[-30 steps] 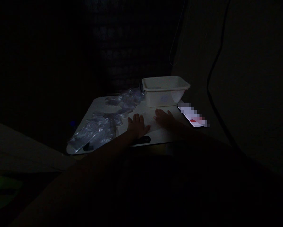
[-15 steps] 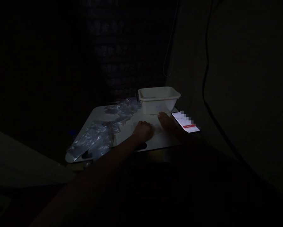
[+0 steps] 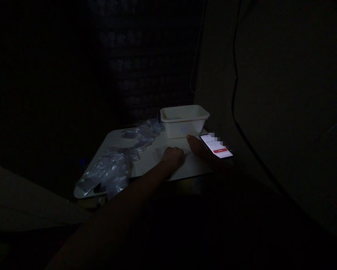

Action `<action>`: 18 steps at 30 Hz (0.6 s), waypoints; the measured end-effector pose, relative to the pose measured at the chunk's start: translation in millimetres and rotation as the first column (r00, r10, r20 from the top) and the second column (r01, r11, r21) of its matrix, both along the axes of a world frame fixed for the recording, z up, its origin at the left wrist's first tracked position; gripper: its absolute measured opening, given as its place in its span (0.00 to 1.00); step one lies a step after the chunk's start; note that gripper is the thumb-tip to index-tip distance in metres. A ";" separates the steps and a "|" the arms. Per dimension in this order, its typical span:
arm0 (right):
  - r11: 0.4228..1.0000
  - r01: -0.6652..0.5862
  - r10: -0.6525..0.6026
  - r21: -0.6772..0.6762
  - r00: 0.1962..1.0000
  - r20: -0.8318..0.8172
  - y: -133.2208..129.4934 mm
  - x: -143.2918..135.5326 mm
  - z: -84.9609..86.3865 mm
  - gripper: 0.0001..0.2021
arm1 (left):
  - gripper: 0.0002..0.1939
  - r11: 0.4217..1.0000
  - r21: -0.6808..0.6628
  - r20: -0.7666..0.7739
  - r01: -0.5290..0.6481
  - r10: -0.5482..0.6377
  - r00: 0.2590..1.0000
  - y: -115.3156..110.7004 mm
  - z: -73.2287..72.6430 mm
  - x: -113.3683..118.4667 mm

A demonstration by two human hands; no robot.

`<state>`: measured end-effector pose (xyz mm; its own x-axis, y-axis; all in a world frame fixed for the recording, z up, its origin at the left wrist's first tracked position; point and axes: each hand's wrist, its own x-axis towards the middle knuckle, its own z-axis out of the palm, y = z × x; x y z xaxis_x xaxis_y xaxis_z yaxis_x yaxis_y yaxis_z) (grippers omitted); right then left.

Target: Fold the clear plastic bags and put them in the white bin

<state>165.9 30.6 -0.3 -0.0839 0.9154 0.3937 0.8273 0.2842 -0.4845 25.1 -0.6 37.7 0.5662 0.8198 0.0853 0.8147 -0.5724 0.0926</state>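
Observation:
My left hand (image 3: 173, 157) is closed in a fist, resting on a thin clear plastic sheet or bag (image 3: 160, 152) that lies flat on the small white table (image 3: 146, 165). Whether anything is inside the fist is hidden. To its right, my right hand (image 3: 198, 147) has its fingers stretched out low over the tabletop, near the sheet's right end; it seems to hold nothing. Just beyond the hands stands a white plastic tub (image 3: 182, 128). Several crumpled clear plastic bags (image 3: 112, 170) are spread along the table's left side.
A phone (image 3: 217, 146) with a lit screen lies at the table's right edge, close to my right hand. A dark cable (image 3: 235, 82) hangs down the right wall. The room is very dark, and a corrugated surface (image 3: 146, 67) rises behind the table.
My left fist has slid a little to the right over the plastic sheet, which stays in place. The whole view has shifted slightly; my right hand has hardly moved.

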 end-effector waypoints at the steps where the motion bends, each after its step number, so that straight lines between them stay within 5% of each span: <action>1: 1.000 0.017 -0.018 -0.020 0.996 -0.083 5.1 2.5 -1.2 0.26 | 0.12 0.998 -0.057 0.105 -0.034 0.039 0.994 3.6 4.3 -5.0; 3: 0.998 0.025 -0.037 -0.062 0.978 -0.204 14.8 6.8 -2.1 0.31 | 0.08 0.973 -0.233 0.412 0.004 0.095 0.906 11.6 13.2 -17.6; 5: 0.987 -0.070 0.010 -0.145 0.926 -0.377 20.2 8.7 0.4 0.36 | 0.08 0.912 -0.398 0.736 0.098 0.254 0.628 18.6 21.8 -31.3; 7: 0.931 -0.283 0.100 -0.231 0.807 -0.582 18.8 6.5 6.8 0.39 | 0.07 0.848 -0.477 0.859 0.232 0.394 0.328 23.4 28.5 -43.3; 9: 0.828 -0.493 0.174 -0.269 0.681 -0.712 11.9 -0.3 15.6 0.40 | 0.06 0.788 -0.527 0.848 0.318 0.509 0.146 26.4 32.4 -52.1; 12: 0.745 -0.608 0.217 -0.274 0.609 -0.763 0.0 -15.0 26.6 0.34 | 0.06 0.710 -0.626 0.765 0.321 0.640 0.074 29.7 32.9 -59.9; 15: 0.799 -0.534 0.199 -0.278 0.671 -0.714 -4.8 -25.5 27.5 0.24 | 0.11 0.644 -0.695 0.697 0.321 0.712 0.080 31.2 29.8 -64.5; 18: 0.861 -0.454 0.258 -0.229 0.778 -0.573 -2.5 -26.5 21.4 0.18 | 0.15 0.543 -0.740 0.645 0.396 0.740 0.191 29.0 24.4 -67.3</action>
